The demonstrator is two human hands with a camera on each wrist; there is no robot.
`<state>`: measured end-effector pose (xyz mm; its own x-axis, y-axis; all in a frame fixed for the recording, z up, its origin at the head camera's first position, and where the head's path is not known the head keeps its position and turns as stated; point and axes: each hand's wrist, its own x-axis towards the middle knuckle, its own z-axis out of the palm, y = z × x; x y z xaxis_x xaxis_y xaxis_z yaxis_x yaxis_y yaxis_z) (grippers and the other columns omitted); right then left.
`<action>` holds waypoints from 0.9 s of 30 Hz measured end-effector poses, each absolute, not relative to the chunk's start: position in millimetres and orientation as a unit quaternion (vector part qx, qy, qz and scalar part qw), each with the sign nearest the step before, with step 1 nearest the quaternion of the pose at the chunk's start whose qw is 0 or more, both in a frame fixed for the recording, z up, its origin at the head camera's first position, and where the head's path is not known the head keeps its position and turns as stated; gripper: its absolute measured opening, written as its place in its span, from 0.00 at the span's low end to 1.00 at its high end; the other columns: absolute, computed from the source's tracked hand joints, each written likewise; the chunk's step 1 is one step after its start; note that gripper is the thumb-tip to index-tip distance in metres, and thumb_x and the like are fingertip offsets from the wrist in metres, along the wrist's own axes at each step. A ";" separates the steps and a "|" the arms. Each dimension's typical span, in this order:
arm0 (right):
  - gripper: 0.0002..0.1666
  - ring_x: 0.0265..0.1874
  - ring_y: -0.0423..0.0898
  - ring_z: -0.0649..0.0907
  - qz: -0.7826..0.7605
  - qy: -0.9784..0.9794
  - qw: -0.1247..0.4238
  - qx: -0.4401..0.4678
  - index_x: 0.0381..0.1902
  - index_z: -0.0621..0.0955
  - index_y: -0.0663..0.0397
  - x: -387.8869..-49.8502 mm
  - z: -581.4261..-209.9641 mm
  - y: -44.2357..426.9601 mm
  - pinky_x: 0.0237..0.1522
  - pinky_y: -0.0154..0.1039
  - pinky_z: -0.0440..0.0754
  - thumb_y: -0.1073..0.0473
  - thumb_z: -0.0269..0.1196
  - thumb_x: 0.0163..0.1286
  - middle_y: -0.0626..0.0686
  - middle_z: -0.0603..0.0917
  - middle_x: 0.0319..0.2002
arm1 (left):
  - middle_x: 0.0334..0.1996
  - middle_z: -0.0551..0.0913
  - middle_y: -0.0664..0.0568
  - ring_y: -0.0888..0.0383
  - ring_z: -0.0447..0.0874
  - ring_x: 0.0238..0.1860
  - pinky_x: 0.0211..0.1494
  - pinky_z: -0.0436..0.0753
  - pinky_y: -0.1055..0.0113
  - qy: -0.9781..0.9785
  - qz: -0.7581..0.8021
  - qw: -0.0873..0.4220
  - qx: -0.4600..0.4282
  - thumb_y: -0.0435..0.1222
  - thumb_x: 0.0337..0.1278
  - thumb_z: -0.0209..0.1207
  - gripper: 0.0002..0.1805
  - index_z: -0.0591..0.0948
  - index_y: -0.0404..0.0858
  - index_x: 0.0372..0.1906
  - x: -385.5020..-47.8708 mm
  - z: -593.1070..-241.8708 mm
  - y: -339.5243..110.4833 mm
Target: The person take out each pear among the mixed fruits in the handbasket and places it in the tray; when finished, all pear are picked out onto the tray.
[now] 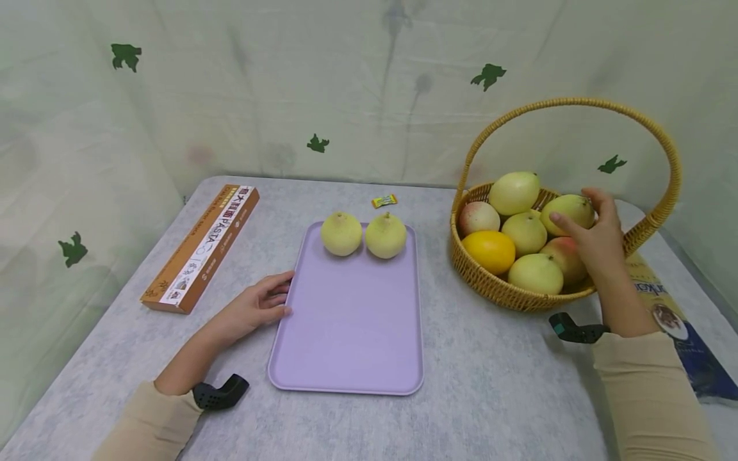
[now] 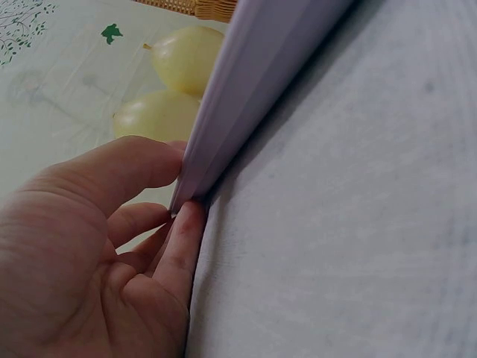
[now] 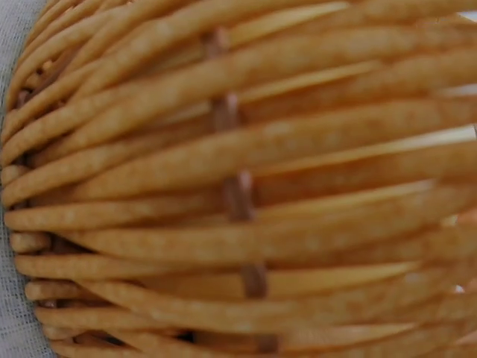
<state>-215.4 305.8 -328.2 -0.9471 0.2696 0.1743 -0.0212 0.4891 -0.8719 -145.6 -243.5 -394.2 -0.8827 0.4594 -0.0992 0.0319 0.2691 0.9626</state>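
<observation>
My left hand [image 1: 256, 304] rests at the left edge of a lilac tray [image 1: 352, 320], thumb and fingertips touching its rim. In the left wrist view the thumb [image 2: 141, 168] meets the rim from above, with fingers lower against the side. Two yellow-green pears [image 1: 341, 234] sit side by side at the tray's far end. Inside a wicker basket [image 1: 490, 291] at the right, my right hand [image 1: 602, 240] holds a greenish pear [image 1: 567, 212] between thumb and fingers. Only the basket's woven side [image 3: 246, 194] fills the right wrist view; the hand is hidden there.
The basket's tall handle [image 1: 571, 102] arches over more pears [image 1: 536, 274], a yellow fruit [image 1: 489, 251] and reddish fruits [image 1: 480, 218]. A pasta box [image 1: 202, 250] lies left, a wrapped candy [image 1: 384, 201] behind the tray. A blue-and-gold packet [image 1: 692, 346] lies under the right arm.
</observation>
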 end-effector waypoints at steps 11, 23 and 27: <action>0.47 0.66 0.52 0.49 0.497 -0.858 0.088 -0.094 0.69 0.51 0.40 -219.4 -325.3 306.5 0.63 0.51 0.49 0.40 0.59 0.58 0.53 0.43 0.70 | 0.63 0.54 0.33 0.40 0.58 0.61 0.53 0.69 0.73 0.775 0.583 0.185 0.159 0.32 0.56 0.58 0.39 0.51 0.31 0.68 -145.6 -392.9 -243.1; 0.48 0.61 0.58 0.55 0.482 -0.869 0.075 -0.084 0.70 0.48 0.41 -228.7 -329.7 312.5 0.60 0.54 0.54 0.48 0.61 0.59 0.58 0.47 0.68 | 0.62 0.55 0.33 0.39 0.58 0.61 0.52 0.70 0.74 0.770 0.590 0.187 0.158 0.31 0.55 0.58 0.39 0.51 0.30 0.68 -144.6 -392.5 -241.9; 0.48 0.60 0.59 0.56 0.471 -0.874 0.084 -0.080 0.70 0.49 0.45 -227.8 -328.6 311.0 0.59 0.55 0.56 0.49 0.62 0.59 0.59 0.49 0.67 | 0.62 0.55 0.33 0.39 0.58 0.61 0.52 0.70 0.74 0.772 0.587 0.185 0.159 0.31 0.56 0.57 0.39 0.51 0.30 0.68 -144.5 -391.8 -242.1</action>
